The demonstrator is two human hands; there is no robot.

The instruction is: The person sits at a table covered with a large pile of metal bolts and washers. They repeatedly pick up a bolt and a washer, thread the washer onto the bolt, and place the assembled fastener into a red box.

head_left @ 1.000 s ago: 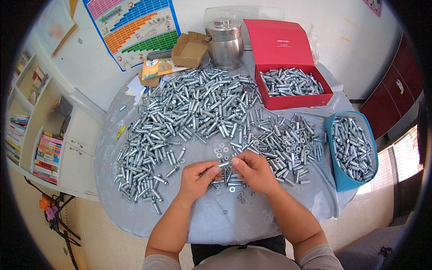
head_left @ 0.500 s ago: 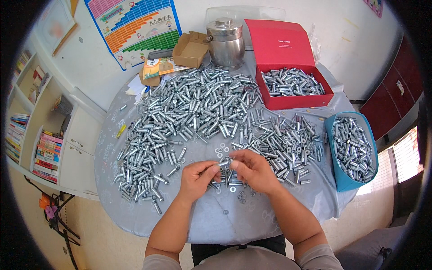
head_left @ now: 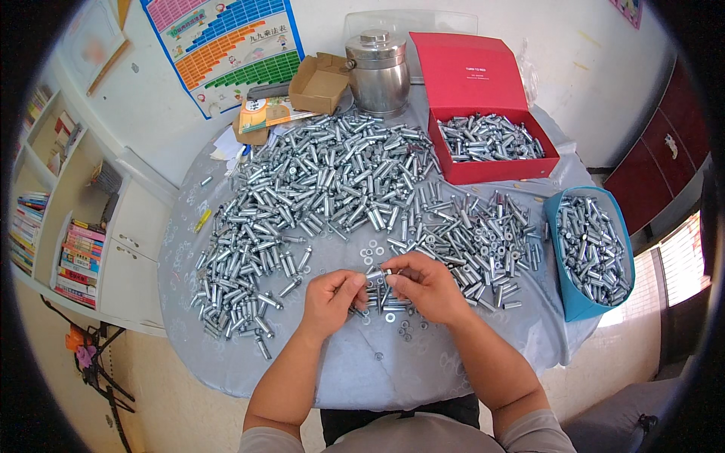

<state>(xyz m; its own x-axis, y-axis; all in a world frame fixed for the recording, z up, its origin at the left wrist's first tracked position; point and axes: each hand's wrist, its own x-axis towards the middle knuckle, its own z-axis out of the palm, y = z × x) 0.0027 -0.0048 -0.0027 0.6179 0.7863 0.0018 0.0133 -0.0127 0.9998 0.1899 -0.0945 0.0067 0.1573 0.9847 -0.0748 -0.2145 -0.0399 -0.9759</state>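
Observation:
Over the near middle of the table, my left hand [head_left: 331, 300] and my right hand [head_left: 427, 288] come close together with bent, closed fingers. Between the fingertips is a small silvery anchor bolt [head_left: 375, 276]; my left thumb and fingers pinch one end, my right fingertips the other. Fingers partly cover it, so its nut or washer is hard to make out. Loose washers [head_left: 369, 253] lie just beyond the hands, and a few more washers [head_left: 405, 330] on the near side. A large heap of metal anchor bolts [head_left: 325, 174] spreads behind and to the left.
On the right lie a smaller pile of bolts [head_left: 483, 241], a bolt-filled red box [head_left: 495, 170] with its lid up, and a teal bin [head_left: 578, 283] of bolts. A steel pot [head_left: 377, 75] and cardboard box [head_left: 317, 84] stand at the back. A yellow tool [head_left: 202, 220] lies left.
My right fingers have shifted slightly around the bolt's end, and the bolt's angle differs a little. My left hand and the piles stay in place.

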